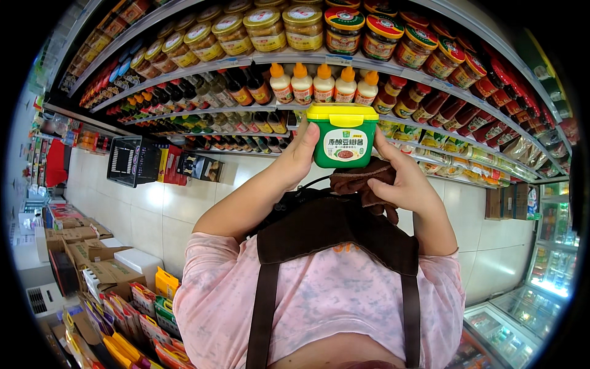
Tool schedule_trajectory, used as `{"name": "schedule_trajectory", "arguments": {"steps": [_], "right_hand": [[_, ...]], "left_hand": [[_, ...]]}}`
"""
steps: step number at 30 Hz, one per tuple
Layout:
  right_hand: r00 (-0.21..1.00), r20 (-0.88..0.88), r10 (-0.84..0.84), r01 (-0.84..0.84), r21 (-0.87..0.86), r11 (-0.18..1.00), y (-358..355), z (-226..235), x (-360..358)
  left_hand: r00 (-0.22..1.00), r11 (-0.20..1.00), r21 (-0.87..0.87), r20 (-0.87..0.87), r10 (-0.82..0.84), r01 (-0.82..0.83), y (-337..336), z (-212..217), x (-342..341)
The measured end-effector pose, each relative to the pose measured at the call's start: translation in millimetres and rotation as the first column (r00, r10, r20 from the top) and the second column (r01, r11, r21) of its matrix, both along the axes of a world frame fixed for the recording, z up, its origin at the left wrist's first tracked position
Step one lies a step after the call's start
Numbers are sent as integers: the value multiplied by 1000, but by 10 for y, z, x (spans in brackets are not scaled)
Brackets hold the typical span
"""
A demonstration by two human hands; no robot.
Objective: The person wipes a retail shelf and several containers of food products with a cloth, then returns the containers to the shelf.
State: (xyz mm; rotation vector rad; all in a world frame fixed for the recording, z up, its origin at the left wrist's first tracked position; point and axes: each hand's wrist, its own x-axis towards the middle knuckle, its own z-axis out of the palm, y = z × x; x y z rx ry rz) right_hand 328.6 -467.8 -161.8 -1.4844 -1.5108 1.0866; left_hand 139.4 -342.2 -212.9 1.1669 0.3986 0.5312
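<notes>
A green sauce tub (342, 161) with a yellow snap lid and a white label is held upright in front of the shelves, its label toward me. My left hand (300, 150) grips its left side, thumb along the edge. On the other side, my right hand (402, 175) is closed around a bunched brown cloth (362, 178), with fingers up against the tub's right side. How far those fingers reach behind the tub is hidden. Just beyond the lid stands a row of white squeeze bottles (323, 86) with orange caps.
Shelves (270, 58) of jars and bottles curve across the far side. A black basket (130, 161) sits on the tiled floor at left, beside boxes (174, 165). Cartons (110, 273) and bagged goods lie lower left; lit coolers (553, 270) stand at right.
</notes>
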Motion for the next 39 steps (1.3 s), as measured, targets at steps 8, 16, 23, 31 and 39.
{"name": "schedule_trajectory", "arguments": {"steps": [8, 16, 23, 31, 39], "right_hand": [[997, 77, -17, 6, 138, 990, 3, -116, 36], [997, 72, -15, 4, 149, 989, -1, -113, 47], [998, 55, -36, 23, 218, 976, -7, -61, 52], [993, 6, -117, 112, 245, 963, 3, 157, 140], [986, 46, -163, 125, 453, 883, 138, 627, 413]], "left_hand": [[1000, 999, -23, -5, -24, 24, 35, -14, 17], [1000, 999, -42, -31, -6, 4, 9, 43, 33], [998, 998, 19, -47, -51, 52, 59, 143, 57], [990, 847, 522, -132, -41, 105, 252, 590, 198], [995, 644, 764, -88, 53, 33, 410, 1294, 508]]}}
